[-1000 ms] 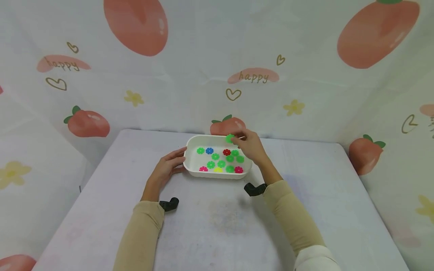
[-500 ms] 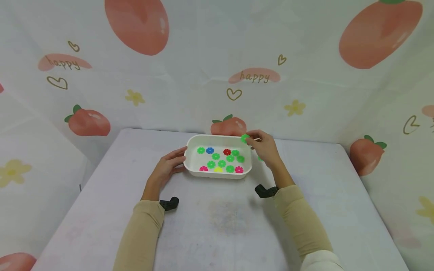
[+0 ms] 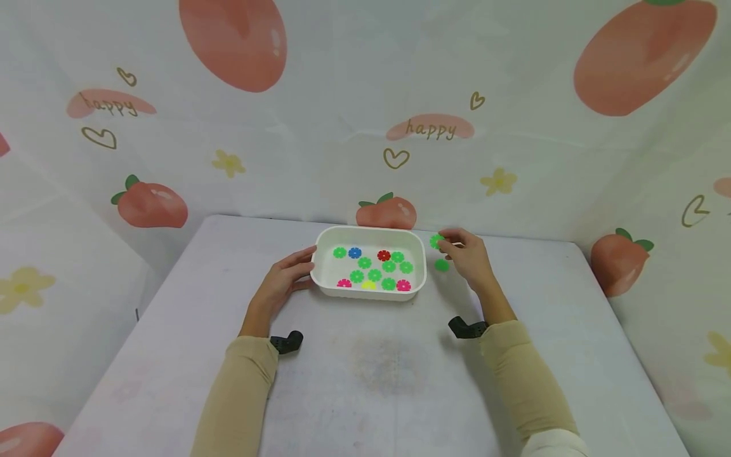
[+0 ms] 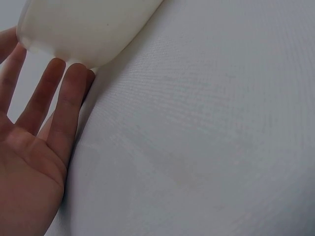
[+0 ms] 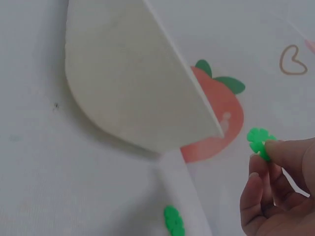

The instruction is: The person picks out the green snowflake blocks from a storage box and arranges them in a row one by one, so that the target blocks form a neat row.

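A white rectangular tray with rounded corners stands on the table, with several notched plastic discs inside, mostly green, plus pink, a red disc, a blue disc and a yellow disc. At its left end my left hand rests straight fingertips against the wall; the left wrist view shows these fingers spread along it. Beyond the right end, my right hand pinches a green notched disc between thumb and fingers, above the table. Another green disc lies on the table just below that hand.
The white-covered table ends at the back against a hanging cloth printed with strawberries, hearts and flowers. A black wrist camera sits at the left cuff, and a second black wrist camera at the right.
My right hand has moved right with the green disc, from over the tray's back right corner to beyond its right end. The disc on the table has come into full view. My left hand stays put.
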A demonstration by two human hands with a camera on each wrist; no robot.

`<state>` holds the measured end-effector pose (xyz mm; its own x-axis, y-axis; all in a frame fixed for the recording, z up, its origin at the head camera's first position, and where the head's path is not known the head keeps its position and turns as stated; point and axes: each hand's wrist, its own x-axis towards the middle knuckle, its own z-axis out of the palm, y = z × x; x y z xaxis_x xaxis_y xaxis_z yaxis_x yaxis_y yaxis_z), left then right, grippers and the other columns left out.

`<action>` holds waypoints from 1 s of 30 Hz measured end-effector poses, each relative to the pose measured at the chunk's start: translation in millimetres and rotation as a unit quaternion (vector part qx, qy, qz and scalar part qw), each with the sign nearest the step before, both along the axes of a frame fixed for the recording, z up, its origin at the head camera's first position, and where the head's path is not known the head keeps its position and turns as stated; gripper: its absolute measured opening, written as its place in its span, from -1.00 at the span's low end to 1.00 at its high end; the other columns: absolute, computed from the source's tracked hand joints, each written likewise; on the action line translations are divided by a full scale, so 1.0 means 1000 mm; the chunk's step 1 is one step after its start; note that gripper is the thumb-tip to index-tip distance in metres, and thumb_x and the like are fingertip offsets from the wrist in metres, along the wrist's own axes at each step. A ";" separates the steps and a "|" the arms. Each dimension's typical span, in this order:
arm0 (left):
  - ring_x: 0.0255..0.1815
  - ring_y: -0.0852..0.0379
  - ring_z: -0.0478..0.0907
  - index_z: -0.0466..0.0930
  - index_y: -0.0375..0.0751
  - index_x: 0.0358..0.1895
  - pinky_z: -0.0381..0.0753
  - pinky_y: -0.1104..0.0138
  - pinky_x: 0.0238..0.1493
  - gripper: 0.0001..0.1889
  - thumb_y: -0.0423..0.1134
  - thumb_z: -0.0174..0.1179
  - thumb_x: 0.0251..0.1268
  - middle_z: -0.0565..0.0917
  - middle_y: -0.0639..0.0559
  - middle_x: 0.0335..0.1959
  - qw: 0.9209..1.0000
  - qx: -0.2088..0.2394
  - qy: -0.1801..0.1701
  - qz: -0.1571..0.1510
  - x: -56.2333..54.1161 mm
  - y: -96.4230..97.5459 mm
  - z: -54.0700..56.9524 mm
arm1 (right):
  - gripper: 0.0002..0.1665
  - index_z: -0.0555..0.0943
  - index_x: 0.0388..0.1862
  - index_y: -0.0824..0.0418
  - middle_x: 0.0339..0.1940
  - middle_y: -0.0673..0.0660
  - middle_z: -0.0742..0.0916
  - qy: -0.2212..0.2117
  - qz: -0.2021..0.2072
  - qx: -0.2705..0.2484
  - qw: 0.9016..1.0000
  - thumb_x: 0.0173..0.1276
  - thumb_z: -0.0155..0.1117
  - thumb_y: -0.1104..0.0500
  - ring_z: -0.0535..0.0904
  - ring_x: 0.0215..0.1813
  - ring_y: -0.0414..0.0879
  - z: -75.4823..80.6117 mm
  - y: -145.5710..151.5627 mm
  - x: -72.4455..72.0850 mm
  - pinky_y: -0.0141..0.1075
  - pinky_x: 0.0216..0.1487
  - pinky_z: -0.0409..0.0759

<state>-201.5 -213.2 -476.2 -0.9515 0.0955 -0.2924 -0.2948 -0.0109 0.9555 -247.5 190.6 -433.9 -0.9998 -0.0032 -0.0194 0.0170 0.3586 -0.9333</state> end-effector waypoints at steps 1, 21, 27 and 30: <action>0.19 0.21 0.60 0.37 0.05 0.52 0.68 0.26 0.22 -0.43 -0.15 0.22 0.49 0.40 -0.04 0.53 1.000 0.000 -0.001 0.001 0.000 0.000 0.000 | -0.63 0.63 0.19 0.26 -0.13 0.05 0.64 -0.002 -0.002 0.000 1.000 0.49 0.29 0.13 0.64 -0.15 -0.22 -0.002 0.003 0.000 -0.49 -0.14 0.67; 0.16 0.21 0.62 0.31 -0.06 0.55 0.66 0.21 0.26 -0.42 -0.25 0.16 0.52 0.36 -0.13 0.55 1.000 0.000 0.000 -0.011 0.008 0.001 0.017 | -0.61 0.68 0.19 0.25 0.03 0.26 0.70 -0.028 -0.007 0.158 0.987 0.50 0.21 0.11 0.59 -0.06 -0.01 -0.032 0.045 0.007 -0.41 -0.21 0.50; 0.12 0.28 0.63 0.33 0.03 0.55 0.69 0.27 0.20 -0.41 -0.18 0.20 0.51 0.38 -0.08 0.54 1.000 -0.001 0.006 -0.012 0.000 -0.003 -0.002 | -0.64 0.69 0.14 0.28 -0.01 0.28 0.74 -0.029 0.000 0.207 0.978 0.49 0.21 0.14 0.59 0.03 0.11 -0.039 0.049 0.004 -0.30 -0.12 0.50; 0.13 0.26 0.63 0.32 0.00 0.55 0.68 0.23 0.24 -0.41 -0.20 0.19 0.51 0.37 -0.11 0.55 1.000 0.002 0.003 -0.013 -0.001 -0.001 0.001 | -0.66 0.69 0.11 0.31 0.00 0.31 0.75 -0.017 0.002 0.227 0.974 0.48 0.21 0.16 0.61 0.05 0.16 -0.040 0.048 0.005 -0.15 -0.01 0.56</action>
<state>-202.3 -214.4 -474.9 -0.9506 0.1223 -0.2854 -0.2884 -0.0078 0.9575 -242.9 238.8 -474.3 -0.9985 0.0107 -0.0532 0.0440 0.7344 -0.6773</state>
